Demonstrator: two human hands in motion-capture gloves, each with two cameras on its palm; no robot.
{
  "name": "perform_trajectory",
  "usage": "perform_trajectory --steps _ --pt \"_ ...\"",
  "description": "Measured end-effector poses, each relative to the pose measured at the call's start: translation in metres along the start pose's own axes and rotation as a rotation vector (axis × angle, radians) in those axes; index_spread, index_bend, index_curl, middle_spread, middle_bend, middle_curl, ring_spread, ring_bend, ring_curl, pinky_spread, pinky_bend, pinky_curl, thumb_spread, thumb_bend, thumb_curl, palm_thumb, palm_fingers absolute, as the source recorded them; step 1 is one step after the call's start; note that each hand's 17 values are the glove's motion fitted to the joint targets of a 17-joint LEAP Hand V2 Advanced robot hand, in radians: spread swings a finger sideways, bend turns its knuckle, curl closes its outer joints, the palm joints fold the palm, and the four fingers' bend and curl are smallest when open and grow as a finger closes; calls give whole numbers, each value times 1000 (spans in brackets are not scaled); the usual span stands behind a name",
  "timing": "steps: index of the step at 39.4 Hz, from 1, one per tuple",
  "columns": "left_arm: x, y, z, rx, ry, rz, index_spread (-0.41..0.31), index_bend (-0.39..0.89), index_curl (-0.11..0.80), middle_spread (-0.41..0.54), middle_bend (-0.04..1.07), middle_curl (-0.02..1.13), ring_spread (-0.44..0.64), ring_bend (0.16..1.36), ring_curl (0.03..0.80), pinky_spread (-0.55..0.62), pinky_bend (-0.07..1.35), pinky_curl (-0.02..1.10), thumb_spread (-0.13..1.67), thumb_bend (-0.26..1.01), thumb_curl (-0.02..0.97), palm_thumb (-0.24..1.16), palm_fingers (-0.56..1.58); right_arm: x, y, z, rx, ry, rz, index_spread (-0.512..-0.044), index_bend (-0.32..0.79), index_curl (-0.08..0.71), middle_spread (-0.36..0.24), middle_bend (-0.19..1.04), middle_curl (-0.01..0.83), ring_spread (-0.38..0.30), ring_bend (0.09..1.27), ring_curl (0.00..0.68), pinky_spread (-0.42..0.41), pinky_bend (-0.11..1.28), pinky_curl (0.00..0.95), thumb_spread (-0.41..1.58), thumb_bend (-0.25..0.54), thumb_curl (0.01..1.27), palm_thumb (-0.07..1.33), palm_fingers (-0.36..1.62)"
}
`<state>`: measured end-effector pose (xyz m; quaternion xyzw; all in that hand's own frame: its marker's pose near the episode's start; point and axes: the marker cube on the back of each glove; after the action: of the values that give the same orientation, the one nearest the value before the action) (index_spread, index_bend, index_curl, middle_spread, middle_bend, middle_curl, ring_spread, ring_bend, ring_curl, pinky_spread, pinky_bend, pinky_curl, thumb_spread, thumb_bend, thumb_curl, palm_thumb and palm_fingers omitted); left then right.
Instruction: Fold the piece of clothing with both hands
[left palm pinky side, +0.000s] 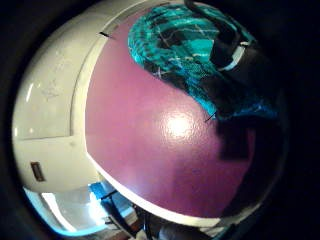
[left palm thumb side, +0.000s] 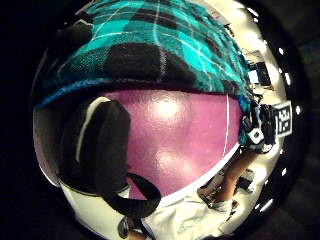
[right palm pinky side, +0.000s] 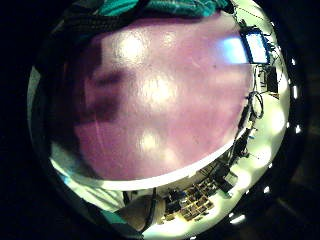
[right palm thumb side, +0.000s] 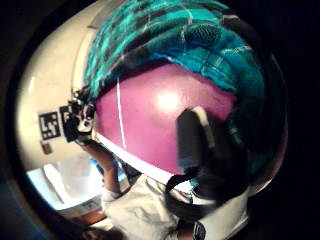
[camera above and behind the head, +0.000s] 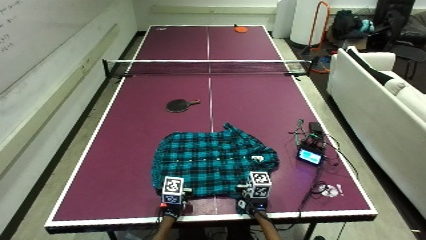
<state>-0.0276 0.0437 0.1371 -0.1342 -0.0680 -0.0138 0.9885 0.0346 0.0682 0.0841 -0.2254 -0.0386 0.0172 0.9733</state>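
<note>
A teal and black plaid shirt (camera above and behind the head: 213, 160) lies spread on the purple table-tennis table (camera above and behind the head: 126, 150), near its front edge. My left hand (camera above and behind the head: 172, 205) is at the left end of the shirt's near hem and my right hand (camera above and behind the head: 253, 202) at the right end. In the left thumb side palm view the hem (left palm thumb side: 150, 50) arches above the table with my thumb (left palm thumb side: 100, 145) under it; the right thumb side palm view shows the same, hem (right palm thumb side: 200, 45) over thumb (right palm thumb side: 200, 145). Each hand pinches the hem. The fingers are hidden under the cloth.
A dark paddle (camera above and behind the head: 178, 105) lies beyond the shirt, before the net (camera above and behind the head: 208, 67). A small device with a lit screen (camera above and behind the head: 310, 156) and cables sits at the table's right side. An orange paddle (camera above and behind the head: 240, 29) lies at the far end. A white sofa (camera above and behind the head: 379, 95) stands to the right.
</note>
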Motion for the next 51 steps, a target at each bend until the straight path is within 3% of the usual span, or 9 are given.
perform_trajectory --steps 4,9,15,20,26,32,36,42,51 --pt "0 -27 45 146 -40 11 -164 196 332 -129 173 346 -75 540 343 174 257 329 1247 13 232 317 711 3 -1 -1 104 -35 -53 -338 281 288 -83 209 323 -34 321 242 149 412 316 1219 64 273 602 416" --pt "-5 -26 51 268 -118 6 -221 191 354 -207 199 355 -179 539 330 33 229 325 1307 96 267 486 960 20 -14 2 279 -20 -163 -338 356 324 -148 207 332 -135 348 251 80 330 288 1254 154 317 790 707" --pt "-14 -36 10 499 -50 52 -300 204 387 -305 334 419 -300 515 351 -162 204 350 1257 144 303 649 1237 38 -9 -1 179 -36 -254 -331 325 358 -195 263 366 -210 383 288 6 270 289 1255 192 339 903 976" --pt "-10 21 -15 231 -61 175 -331 180 398 -336 348 446 -354 591 382 -227 192 365 1215 130 303 690 1269 49 -1 -22 -5 9 -353 -323 185 359 -231 380 416 -247 540 355 -6 147 276 1248 188 334 937 1159" --pt "-10 44 -69 142 -76 325 -351 210 426 -356 369 465 -376 603 399 -253 174 365 1194 102 296 708 1266 44 11 -87 -162 42 -453 -319 123 346 -246 372 434 -262 608 407 -134 291 325 1254 172 319 949 1247" --pt "-24 -2 -100 66 15 363 -360 205 442 -367 386 476 -387 624 412 -265 174 366 1191 76 288 718 1265 37 -38 -138 -208 -35 -381 -322 94 326 -252 371 448 -261 656 437 -258 409 371 1265 170 312 979 1272" --pt "-33 -41 -121 -16 58 315 -355 173 444 -370 391 483 -394 641 418 -282 200 375 1194 60 282 724 1268 22 -68 -167 -225 -73 -283 -323 99 315 -249 404 465 -258 700 456 -290 445 392 1237 158 314 998 1279" --pt "-35 -109 -100 -155 15 230 -345 165 441 -367 397 492 -394 659 427 -301 214 388 1201 39 275 733 1266 -5 -110 -186 -311 -39 -162 -327 119 312 -246 431 482 -253 733 475 -314 481 411 1191 135 316 1019 1276" --pt "-27 -122 -107 -153 12 127 -338 194 460 -356 407 507 -389 673 437 -276 166 390 1245 27 266 761 1220 3 -184 -173 -175 -18 32 -331 138 323 -242 447 497 -250 744 487 -321 515 425 1140 93 315 1035 1271"
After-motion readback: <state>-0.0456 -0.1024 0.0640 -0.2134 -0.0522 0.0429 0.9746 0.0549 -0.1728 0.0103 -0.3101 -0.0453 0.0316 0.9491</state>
